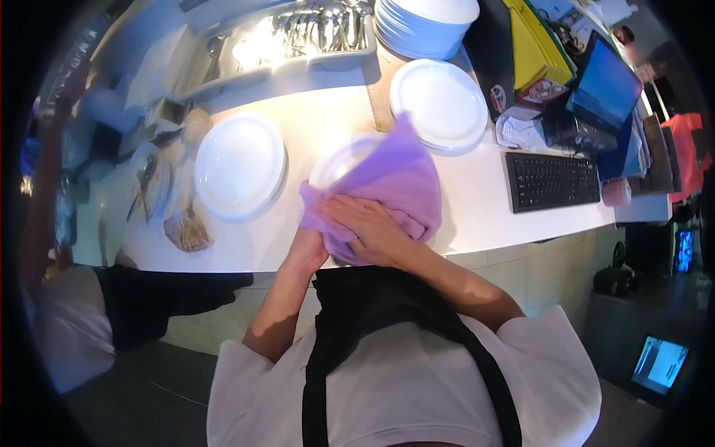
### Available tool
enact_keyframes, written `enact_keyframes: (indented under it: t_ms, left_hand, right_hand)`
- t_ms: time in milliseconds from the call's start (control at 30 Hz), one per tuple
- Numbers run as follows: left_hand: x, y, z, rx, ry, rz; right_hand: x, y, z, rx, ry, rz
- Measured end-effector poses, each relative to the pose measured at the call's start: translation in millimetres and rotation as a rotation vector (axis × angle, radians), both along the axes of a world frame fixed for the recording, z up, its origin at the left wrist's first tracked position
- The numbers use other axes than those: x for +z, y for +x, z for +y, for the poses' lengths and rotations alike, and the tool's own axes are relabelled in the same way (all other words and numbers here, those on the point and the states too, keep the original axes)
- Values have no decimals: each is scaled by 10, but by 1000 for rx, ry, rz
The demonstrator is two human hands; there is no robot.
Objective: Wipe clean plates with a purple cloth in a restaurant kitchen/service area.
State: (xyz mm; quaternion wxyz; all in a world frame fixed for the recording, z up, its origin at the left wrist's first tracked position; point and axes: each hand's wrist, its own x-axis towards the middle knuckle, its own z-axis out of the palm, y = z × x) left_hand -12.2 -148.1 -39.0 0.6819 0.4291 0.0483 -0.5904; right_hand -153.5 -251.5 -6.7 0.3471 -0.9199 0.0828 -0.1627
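A purple cloth (402, 184) lies draped over a white plate (342, 159), whose far left rim shows beyond it. My right hand (366, 226) presses flat on the cloth with fingers pointing left. Under the cloth's left corner is my left hand (314, 248); its fingers are hidden, seemingly gripping cloth and plate edge. To the left rests a white plate stack (240, 166), and beyond the cloth at the right sits another stack of white plates (438, 103).
Behind are a cutlery tray (335, 58) and a tall plate stack (427, 31). A keyboard (553, 181) and monitor (606, 86) stand right. At left are a tied plastic bag (188, 232) and a plate with spoons (148, 181). Another person's dark clothing (162, 299) is near the counter's left edge.
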Motion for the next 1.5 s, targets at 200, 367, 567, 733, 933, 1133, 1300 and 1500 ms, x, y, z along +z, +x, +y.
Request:
enact_keyframes:
  t_ms: [200,367,567,733,933,1133,1300,1500]
  left_hand:
    - [45,83,62,-10,-104,100]
    - [-83,20,-173,-166,50,-78]
    - [-717,296,-136,-355,-68,-618]
    - [-756,177,-853,-575,-227,-548]
    - [-722,-127,-1058,-699,-276,-435]
    - [-579,-243,-1101,-742,-305,-327]
    - [-493,-685,-1115,-828,-318,-216]
    - [-320,-660,-1016,-751,-317,-118]
  right_hand:
    - [376,-270,-231,56,352,288]
    - [46,-291,-950,-34,-405,-109]
    - [-113,251,4,73,49,24]
    - [1,-715,-499,-174,-181,261]
    - [-112,177,79,-123,322,-30]
    - [-274,-778,-512,-256,-188,146]
    - [-95,236,-186,-241,55,-222]
    - [-596,-541,116,-523,-78,248]
